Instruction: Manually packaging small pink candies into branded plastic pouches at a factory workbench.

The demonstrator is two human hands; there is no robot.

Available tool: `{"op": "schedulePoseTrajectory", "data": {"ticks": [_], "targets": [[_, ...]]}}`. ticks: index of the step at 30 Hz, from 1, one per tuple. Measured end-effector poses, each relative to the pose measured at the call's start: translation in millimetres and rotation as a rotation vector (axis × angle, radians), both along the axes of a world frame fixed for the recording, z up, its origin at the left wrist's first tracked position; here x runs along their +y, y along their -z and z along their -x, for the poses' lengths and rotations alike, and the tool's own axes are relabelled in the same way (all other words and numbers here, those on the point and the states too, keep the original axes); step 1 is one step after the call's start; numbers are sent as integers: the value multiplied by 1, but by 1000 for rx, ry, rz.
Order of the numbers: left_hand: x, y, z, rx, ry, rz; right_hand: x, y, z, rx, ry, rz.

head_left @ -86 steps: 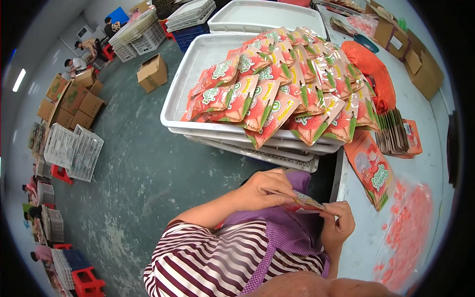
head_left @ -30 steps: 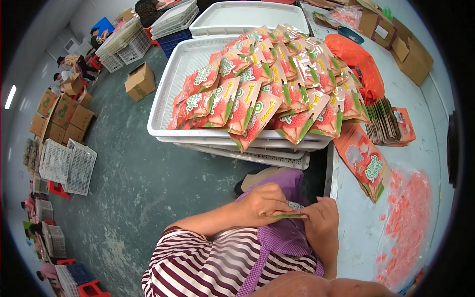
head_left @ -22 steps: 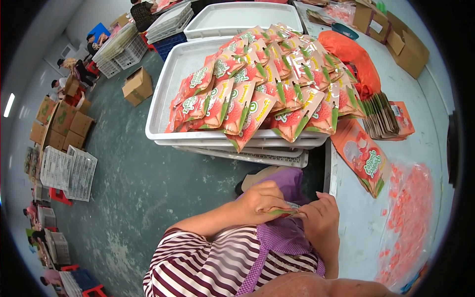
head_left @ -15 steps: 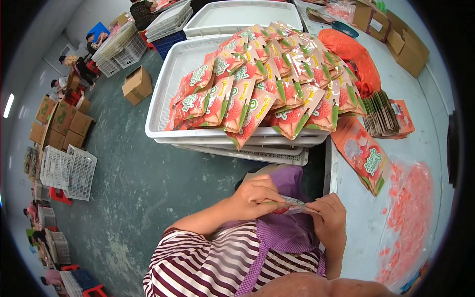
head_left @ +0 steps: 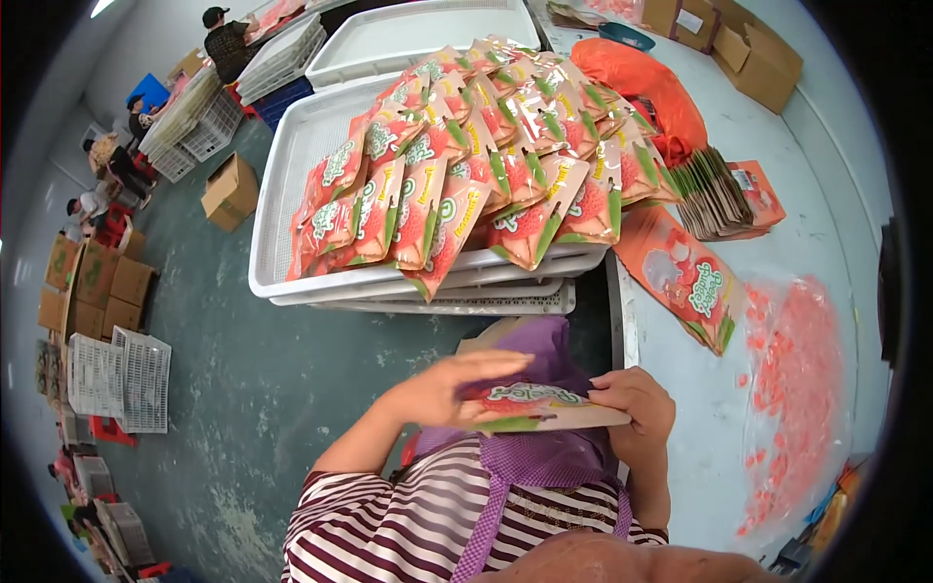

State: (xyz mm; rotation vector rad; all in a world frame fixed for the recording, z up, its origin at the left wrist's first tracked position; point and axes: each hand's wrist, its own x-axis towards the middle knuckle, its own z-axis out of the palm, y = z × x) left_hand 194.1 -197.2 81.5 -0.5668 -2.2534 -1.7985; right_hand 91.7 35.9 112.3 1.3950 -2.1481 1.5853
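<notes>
In front of my apron I have a red and tan printed pouch (head_left: 544, 403) with a green edge, lying lengthwise between my hands. The fingers and thumb of my right hand (head_left: 637, 408) pinch its right end. At its left end is my left hand (head_left: 442, 389), fingers stretched out flat and a little blurred; part of the palm is hidden behind the pouch. Beyond my hands, a heap of similar pouches (head_left: 418, 155) fills much of a white plastic tray (head_left: 267, 248). On the table to the right lie overlapping flat pouches (head_left: 680, 277).
A row of pouches on edge (head_left: 714, 199) stands beside an orange plastic bag (head_left: 641, 92). Nearer is a clear bag of pink-red pieces (head_left: 797, 389). Open cardboard boxes (head_left: 758, 63) sit at the far right. White crates (head_left: 141, 379) and other people are to the left.
My left hand has let go of its pinch and its fingers have straightened. The pouch has turned so its printed face shows, while my right hand keeps its end. The view has shifted slightly.
</notes>
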Motion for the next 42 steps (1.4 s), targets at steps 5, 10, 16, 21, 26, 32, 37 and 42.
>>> {"op": "schedulePoseTrajectory", "data": {"ticks": [5, 10, 16, 21, 26, 32, 37, 42], "targets": [[10, 37, -7, -292, 240, -117, 8, 7, 2, -133, -13, 87], [-52, 0, -41, -468, -283, -338, 13, 20, 28, -236, 205, 162], [-180, -102, 19, 305, -1200, 37, 19, 76, 59, 25, 407, -56], [-311, -98, 102, 233, -1109, 39, 11, 100, 59, 139, 378, -151], [-354, -73, 183, 260, -1197, 345, 10, 103, 65, 144, 389, -278], [-349, -18, 242, -267, -910, 404, 10, 103, 64, 125, 389, -369], [-366, -12, 238, -331, -658, 340, 7, 99, 64, 126, 367, -425], [-357, -34, 195, -335, -772, 313, 9, 103, 66, 110, 348, -406]]}}
